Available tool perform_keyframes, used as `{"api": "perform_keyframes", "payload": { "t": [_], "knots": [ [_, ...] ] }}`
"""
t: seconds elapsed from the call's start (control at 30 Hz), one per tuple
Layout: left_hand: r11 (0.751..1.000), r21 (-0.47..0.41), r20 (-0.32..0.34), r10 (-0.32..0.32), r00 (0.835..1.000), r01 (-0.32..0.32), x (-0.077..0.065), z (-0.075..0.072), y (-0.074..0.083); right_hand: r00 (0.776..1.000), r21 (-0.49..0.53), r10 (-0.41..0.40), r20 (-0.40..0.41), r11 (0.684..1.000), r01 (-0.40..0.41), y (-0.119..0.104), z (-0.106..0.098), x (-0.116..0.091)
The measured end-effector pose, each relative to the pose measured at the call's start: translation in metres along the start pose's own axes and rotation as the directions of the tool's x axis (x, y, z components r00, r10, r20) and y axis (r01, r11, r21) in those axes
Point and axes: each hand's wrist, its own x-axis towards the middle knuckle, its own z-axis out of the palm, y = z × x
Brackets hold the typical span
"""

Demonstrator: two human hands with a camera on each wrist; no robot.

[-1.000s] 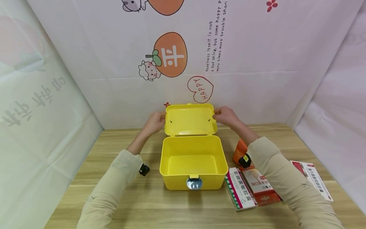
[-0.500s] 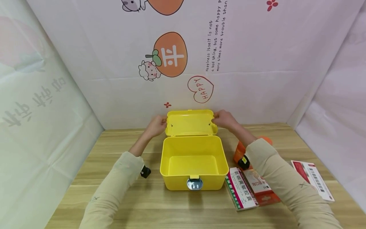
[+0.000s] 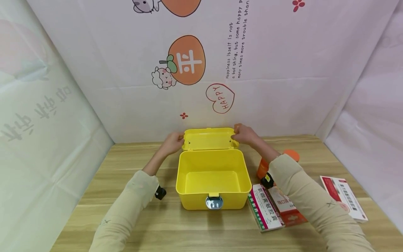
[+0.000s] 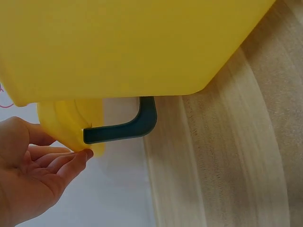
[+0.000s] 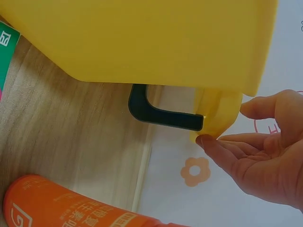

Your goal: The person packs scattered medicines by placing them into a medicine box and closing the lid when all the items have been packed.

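Observation:
A yellow lidded plastic box [image 3: 214,201] stands in the middle of the table, its inside bare and a silver latch [image 3: 214,202] on its front. Its lid [image 3: 209,139] is swung up and leans far back toward the wall. My left hand [image 3: 174,142] pinches the lid's left end between thumb and fingers. At the opposite end, my right hand [image 3: 246,135] pinches the lid in the same way. Behind the box, a dark green handle [image 4: 120,131] shows in the left wrist view, close to the fingertips; its other arm [image 5: 165,116] appears in the right wrist view.
Right of the box lie a white-and-green medicine box [image 3: 267,208], a red bandage box [image 3: 294,217] and, farther right, a white-and-red carton [image 3: 344,198]. An orange bottle [image 5: 66,203] is under my right forearm. A printed cloth wall [image 3: 267,108] stands close behind the lid.
The lid has tipped farther back and down, with both hands lowering along with it while keeping their grip. The box itself has stayed in place.

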Motion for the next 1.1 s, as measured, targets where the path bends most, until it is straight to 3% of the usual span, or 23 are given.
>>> {"api": "perform_keyframes", "payload": {
  "t": [0.23,0.6,0.77,1.1],
  "knots": [
    [1.000,-0.014,0.038,-0.010,0.999,0.010,-0.006,-0.001,-0.001,1.000,-0.017,0.001,0.012,1.000,-0.001,-0.002,0.000,-0.004],
    [0.996,-0.092,0.078,0.028,0.997,-0.020,-0.031,-0.011,0.005,0.998,0.028,0.048,0.045,0.998,-0.049,-0.004,-0.011,-0.021],
    [0.998,-0.015,0.094,0.056,0.994,-0.055,-0.045,-0.014,0.015,0.998,0.021,0.049,0.049,0.999,-0.050,-0.006,-0.017,-0.030],
    [0.989,0.123,0.215,0.056,0.975,-0.084,-0.082,-0.018,0.034,0.997,0.002,0.009,0.076,1.000,-0.009,-0.009,-0.029,-0.055]
  ]
}}
